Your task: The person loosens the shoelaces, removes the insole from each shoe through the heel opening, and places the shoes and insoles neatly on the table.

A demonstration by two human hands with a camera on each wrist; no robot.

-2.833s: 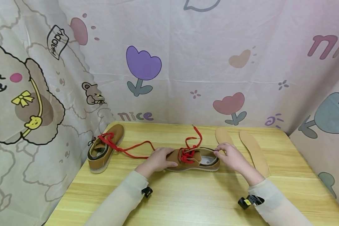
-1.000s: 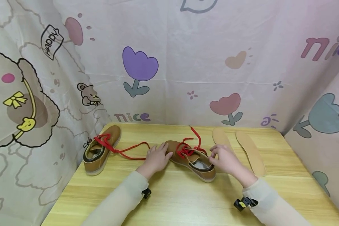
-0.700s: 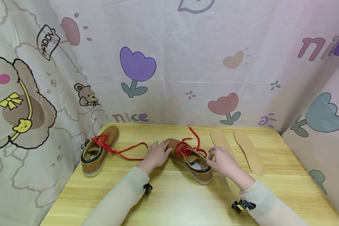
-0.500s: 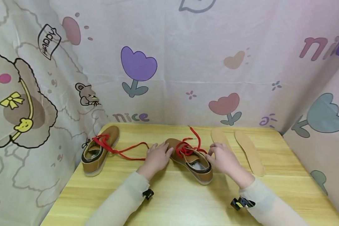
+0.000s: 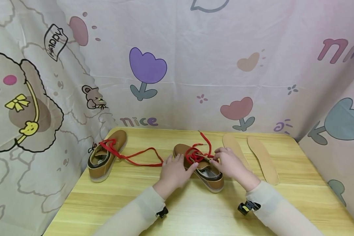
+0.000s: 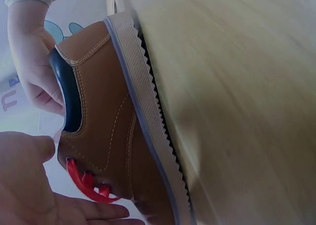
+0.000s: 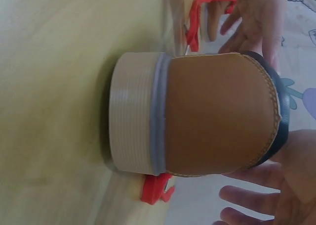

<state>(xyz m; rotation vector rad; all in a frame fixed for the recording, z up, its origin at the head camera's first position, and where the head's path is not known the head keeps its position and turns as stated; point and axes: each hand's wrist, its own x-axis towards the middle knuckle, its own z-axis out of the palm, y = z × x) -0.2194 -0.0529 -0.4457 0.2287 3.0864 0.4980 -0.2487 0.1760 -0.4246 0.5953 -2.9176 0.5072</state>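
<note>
A brown shoe [image 5: 214, 183] with red laces [image 5: 196, 155] sits on the table, heel toward me, toe angled away to the left. My left hand [image 5: 174, 172] is spread at its left side, fingertips by the front part and thumb near the laces. In the left wrist view those fingers lie apart beside the red lacing. My right hand [image 5: 231, 165] pinches the right edge of the shoe's opening between thumb and index finger. Its other fingers stretch loosely beside the shoe in the right wrist view. Part of the opening's right edge is hidden behind the fingertips.
A matching brown shoe [image 5: 98, 172] stands at the table's left edge, its long red lace [image 5: 144, 165] trailing toward my left hand. Two tan insoles, a left insole [image 5: 233, 144] and a right insole [image 5: 264, 160], lie at the right. A printed curtain [image 5: 188, 65] hangs behind the table [image 5: 188, 213].
The shoe has swung from sideways to heel toward me. My left hand has just shifted right from the toe toward the laces. The right hand has moved forward along the opening toward the laces.
</note>
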